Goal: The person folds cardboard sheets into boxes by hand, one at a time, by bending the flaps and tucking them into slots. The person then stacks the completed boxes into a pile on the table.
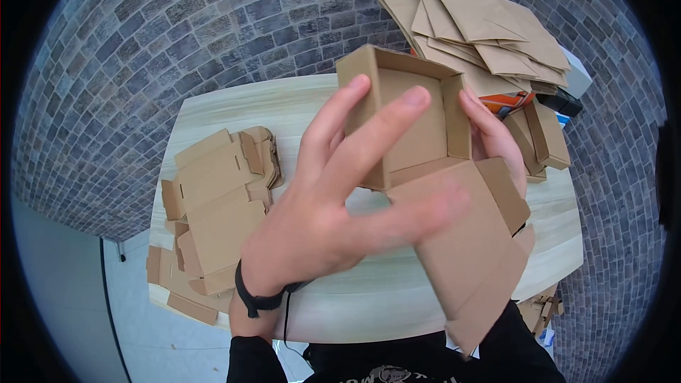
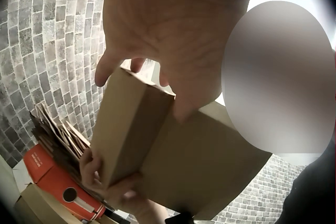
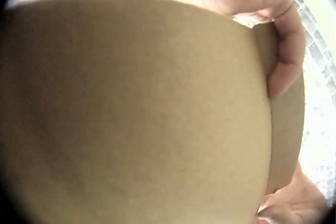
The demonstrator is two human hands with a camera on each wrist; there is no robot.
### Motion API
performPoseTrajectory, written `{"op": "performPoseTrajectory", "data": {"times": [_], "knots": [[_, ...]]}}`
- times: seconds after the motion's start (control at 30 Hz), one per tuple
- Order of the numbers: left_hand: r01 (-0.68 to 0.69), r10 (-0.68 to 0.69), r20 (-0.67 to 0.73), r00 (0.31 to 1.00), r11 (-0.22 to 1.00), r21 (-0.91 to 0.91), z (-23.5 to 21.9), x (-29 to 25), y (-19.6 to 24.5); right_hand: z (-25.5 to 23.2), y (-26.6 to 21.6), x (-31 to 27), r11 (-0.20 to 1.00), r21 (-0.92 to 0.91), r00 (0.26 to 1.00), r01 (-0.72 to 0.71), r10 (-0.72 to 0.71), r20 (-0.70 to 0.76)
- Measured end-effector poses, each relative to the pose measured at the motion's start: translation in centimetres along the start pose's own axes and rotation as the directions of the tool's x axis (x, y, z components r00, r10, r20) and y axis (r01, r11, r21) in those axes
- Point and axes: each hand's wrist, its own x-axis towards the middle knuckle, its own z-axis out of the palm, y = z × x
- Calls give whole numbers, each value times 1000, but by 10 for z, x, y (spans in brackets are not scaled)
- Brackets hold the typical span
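Observation:
A small brown cardboard box (image 1: 418,117) is held up over the table, its tray walls standing and its lid flap (image 1: 461,248) hanging open toward the person. My right hand (image 1: 502,143) grips the tray's right wall, with the thumb along the edge and the other fingers behind. Across the front of the tray stretches my left hand (image 1: 312,213), its fingers spread and fairly straight at the left wall. Its thumb is blurred above the lid. In the left wrist view the left hand (image 2: 168,35) is over the box's upper edge. Cardboard (image 3: 142,108) fills most of the right wrist view.
Flat cardboard box blanks (image 1: 220,213) lie piled on the table's left side. At the back right, brown paper bags (image 1: 489,28) are stacked on an orange box (image 1: 505,103). Another open cardboard box (image 1: 539,138) stands beside it. A brick wall (image 1: 213,35) borders the table.

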Motion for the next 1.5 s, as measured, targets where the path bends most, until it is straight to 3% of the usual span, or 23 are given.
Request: {"op": "performPoseTrajectory", "data": {"times": [0.03,0.07,0.27,0.33,0.4,0.53,0.6,0.73,0.8,0.93,1.03,1.1,1.13,1.2,1.33,1.43,1.5], "knots": [[46,-49,-22,999,992,-115,-2,2,6,0,0,-1,1000,22,1000,-9,8,26],[46,-49,-21,999,992,-115,-1,1,8,-1,0,-2,999,43,998,-19,16,53],[-63,63,49,997,998,13,6,-5,-16,-5,1,2,998,-20,998,55,-55,11],[61,-61,71,996,998,11,6,-4,-20,-13,7,7,998,-8,997,69,-68,31],[115,-114,43,993,993,-28,6,-3,-22,-15,14,10,923,-132,927,360,-339,159],[163,-166,-69,984,985,-47,12,-9,-33,1,5,7,902,-208,925,379,-361,120],[220,-223,-78,972,974,-51,11,-10,-34,6,1,0,879,-277,912,389,-326,249],[270,-289,-180,940,955,-122,14,-15,-43,22,4,-8,851,-278,891,446,-390,233],[304,-372,-124,920,877,-372,15,-15,-44,21,5,-9,788,-372,868,491,-408,283],[303,-413,-149,898,828,-472,20,-16,-43,18,8,-8,757,-357,829,547,-432,355],[391,-467,-61,882,799,-457,14,-18,-41,19,6,-10,743,-419,851,521,-414,325],[475,-559,100,823,582,-660,10,-19,-36,20,6,-11,723,-444,847,529,-423,321],[475,-558,101,824,582,-660,11,-20,-39,20,6,-11,723,-444,847,530,-424,321],[314,-444,-7,896,644,-697,13,-24,-47,21,5,-11,734,-422,845,533,-429,321],[311,-456,-1,890,608,-730,7,-24,-43,18,1,-9,737,-398,833,547,-429,349],[402,-503,81,860,572,-715,5,-21,-40,14,0,-5,732,-426,845,532,-433,313],[454,-499,84,862,690,-563,4,-19,-39,3,3,6,528,-537,740,658,-586,331]]}}
